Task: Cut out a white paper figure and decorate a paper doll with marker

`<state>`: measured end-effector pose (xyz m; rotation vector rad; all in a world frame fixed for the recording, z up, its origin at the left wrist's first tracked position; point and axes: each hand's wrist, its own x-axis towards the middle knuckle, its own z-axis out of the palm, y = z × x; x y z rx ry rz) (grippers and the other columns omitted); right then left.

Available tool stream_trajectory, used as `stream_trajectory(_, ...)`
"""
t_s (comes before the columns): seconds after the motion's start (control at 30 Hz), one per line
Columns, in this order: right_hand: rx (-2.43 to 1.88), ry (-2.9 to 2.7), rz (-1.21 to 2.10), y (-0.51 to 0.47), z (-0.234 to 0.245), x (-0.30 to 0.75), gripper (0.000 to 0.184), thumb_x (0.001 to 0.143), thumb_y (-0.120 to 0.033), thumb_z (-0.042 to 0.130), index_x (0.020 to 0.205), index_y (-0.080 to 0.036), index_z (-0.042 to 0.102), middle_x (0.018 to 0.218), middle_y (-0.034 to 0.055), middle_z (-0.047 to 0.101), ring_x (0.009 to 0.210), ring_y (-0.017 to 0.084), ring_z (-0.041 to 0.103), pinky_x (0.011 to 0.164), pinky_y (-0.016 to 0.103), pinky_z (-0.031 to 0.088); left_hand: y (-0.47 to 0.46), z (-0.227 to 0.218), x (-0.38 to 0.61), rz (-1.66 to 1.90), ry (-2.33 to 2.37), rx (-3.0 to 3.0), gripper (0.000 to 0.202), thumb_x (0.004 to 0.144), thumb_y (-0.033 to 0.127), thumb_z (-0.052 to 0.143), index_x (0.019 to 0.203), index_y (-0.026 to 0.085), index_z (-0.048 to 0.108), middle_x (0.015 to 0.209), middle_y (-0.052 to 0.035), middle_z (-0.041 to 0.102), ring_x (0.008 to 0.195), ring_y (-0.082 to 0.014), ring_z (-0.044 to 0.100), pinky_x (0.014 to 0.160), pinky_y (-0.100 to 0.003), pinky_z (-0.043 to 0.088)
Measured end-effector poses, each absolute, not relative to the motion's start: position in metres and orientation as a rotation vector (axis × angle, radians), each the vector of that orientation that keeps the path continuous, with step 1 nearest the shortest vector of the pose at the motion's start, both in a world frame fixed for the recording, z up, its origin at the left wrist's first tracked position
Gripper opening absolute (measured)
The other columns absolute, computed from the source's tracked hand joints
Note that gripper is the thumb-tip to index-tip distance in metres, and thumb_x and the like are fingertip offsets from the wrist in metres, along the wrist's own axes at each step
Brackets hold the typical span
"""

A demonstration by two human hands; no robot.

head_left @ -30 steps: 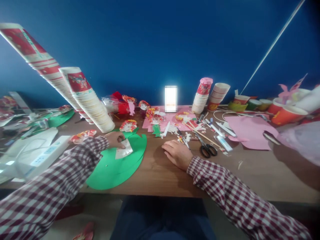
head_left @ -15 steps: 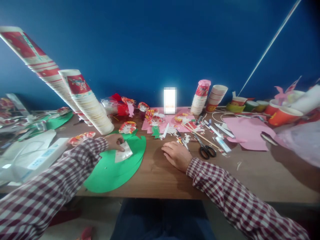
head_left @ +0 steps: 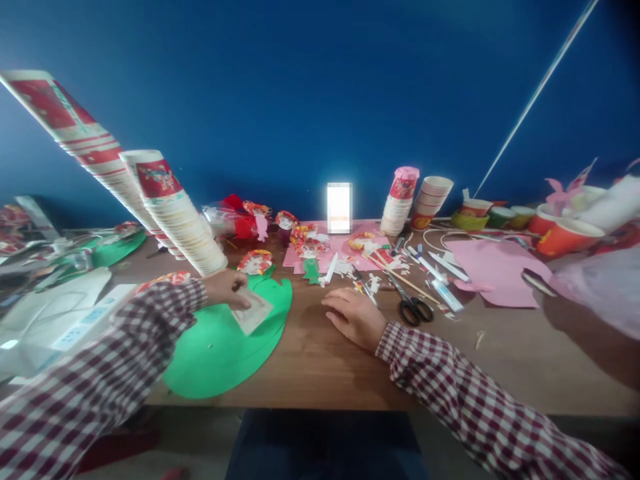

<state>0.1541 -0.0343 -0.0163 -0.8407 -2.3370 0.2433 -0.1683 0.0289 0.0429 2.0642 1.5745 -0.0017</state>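
My left hand (head_left: pixel 227 288) pinches the upper left edge of a small pale piece of paper (head_left: pixel 255 315) between thumb and fingers. Beneath that paper lie rounded green paper sheets (head_left: pixel 220 353) on the brown table. My right hand (head_left: pixel 353 317) rests palm down on the bare wood, its fingers stretched out and holding nothing. Black-handled scissors (head_left: pixel 415 309) lie just right of it. Ahead of my right hand are a white pen-like stick (head_left: pixel 331 268) and a green paper cutout figure (head_left: pixel 311 269) with a red and yellow top.
Tall stacks of paper cups (head_left: pixel 175 213) lean at the left; two shorter stacks (head_left: pixel 397 207) stand at the back. Pink paper (head_left: pixel 500 273), glue or marker tubes (head_left: pixel 447 295) and paper scraps are to the right. A white power strip (head_left: pixel 90 320) sits left.
The pale paper in my left hand has turned and shifted slightly right over the green sheets. My right hand stays resting in place. The whole view has tipped up a little.
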Motion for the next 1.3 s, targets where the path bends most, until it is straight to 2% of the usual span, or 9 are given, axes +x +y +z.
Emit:
stream_trajectory(0.07,-0.863,-2.209,0.430,-0.032,-0.007,0.151,0.023,0.085,-0.022,0.052,0.105,-0.015,0.059,0.105,0.0098,0.062,0.097,0.020,0.056,0.084,0.034,0.046,0.024,0.055,-0.150,0.059,1.477,2.030,0.037,0.051,0.044,0.070,0.060,0.021,0.043,0.046,0.0082,0.031,0.046,-0.0099,0.031,0.047,-0.024,0.019)
stream_trajectory(0.23,-0.919,-2.016,0.981,-0.022,0.010,0.139,0.035,0.081,-0.034,0.058,0.108,-0.013,0.057,0.092,0.0077,0.066,0.078,0.016,0.062,0.063,0.024,0.048,0.019,0.061,-0.085,0.165,1.151,1.952,0.040,0.052,0.035,0.075,0.081,0.018,0.054,0.054,0.0066,0.050,0.048,-0.0100,0.044,0.044,-0.021,0.024)
stream_trajectory(0.33,-0.886,-1.937,1.145,-0.017,0.003,0.139,0.022,0.079,-0.029,0.058,0.093,-0.013,0.062,0.075,0.0018,0.064,0.063,0.012,0.057,0.055,0.021,0.044,0.028,0.050,-0.055,0.281,1.060,1.803,0.047,0.049,0.034,0.077,0.087,0.017,0.054,0.054,0.0053,0.055,0.048,-0.0109,0.049,0.045,-0.020,0.032)
stream_trajectory(0.43,-0.911,-1.689,1.226,-0.012,-0.009,0.143,0.015,0.078,-0.027,0.057,0.082,-0.013,0.061,0.069,-0.0002,0.061,0.060,0.011,0.054,0.054,0.020,0.042,0.037,0.035,-0.036,0.507,0.976,1.550,0.055,0.051,0.033,0.078,0.097,0.015,0.052,0.061,0.0016,0.061,0.054,-0.0134,0.056,0.050,-0.022,0.040)
stream_trajectory(0.53,-0.950,-1.413,1.244,-0.007,-0.014,0.148,0.018,0.076,-0.032,0.059,0.081,-0.014,0.058,0.070,0.0008,0.062,0.061,0.013,0.056,0.057,0.023,0.045,0.035,0.017,-0.017,0.983,0.960,1.382,0.047,0.065,0.042,0.069,0.100,0.014,0.055,0.069,-0.0007,0.062,0.062,-0.0124,0.058,0.055,-0.022,0.042)
stream_trajectory(0.63,-1.032,-1.305,1.196,-0.003,-0.012,0.150,0.023,0.074,-0.038,0.061,0.081,-0.015,0.058,0.067,0.0009,0.062,0.059,0.014,0.056,0.053,0.024,0.046,0.025,-0.001,0.001,1.102,0.927,1.252,0.038,0.075,0.046,0.059,0.091,0.011,0.061,0.069,-0.0028,0.063,0.059,-0.0119,0.056,0.056,-0.023,0.043)
stream_trajectory(0.83,-1.150,-1.457,1.020,-0.005,-0.010,0.150,0.020,0.080,-0.034,0.057,0.080,-0.015,0.059,0.064,0.0010,0.059,0.055,0.013,0.053,0.048,0.021,0.044,0.016,-0.022,0.007,1.163,1.065,1.317,0.030,0.068,0.038,0.068,0.081,0.011,0.066,0.068,-0.0020,0.064,0.059,-0.0123,0.055,0.055,-0.022,0.043)
stream_trajectory(1.13,-1.208,-1.422,1.068,-0.008,-0.012,0.147,0.026,0.083,-0.042,0.052,0.078,-0.017,0.055,0.061,-0.0014,0.052,0.049,0.011,0.051,0.039,0.019,0.047,0.013,-0.027,0.000,1.153,1.060,1.290,0.030,0.069,0.036,0.068,0.088,0.013,0.066,0.079,-0.0039,0.068,0.067,-0.0142,0.059,0.061,-0.024,0.047)
stream_trajectory(1.3,-1.210,-1.380,1.040,-0.008,-0.010,0.147,0.026,0.082,-0.042,0.052,0.076,-0.017,0.054,0.063,0.0002,0.055,0.050,0.012,0.053,0.040,0.021,0.050,0.011,-0.024,0.002,1.142,1.000,1.180,0.030,0.070,0.038,0.067,0.086,0.013,0.066,0.074,-0.0034,0.067,0.063,-0.0139,0.058,0.061,-0.024,0.047)
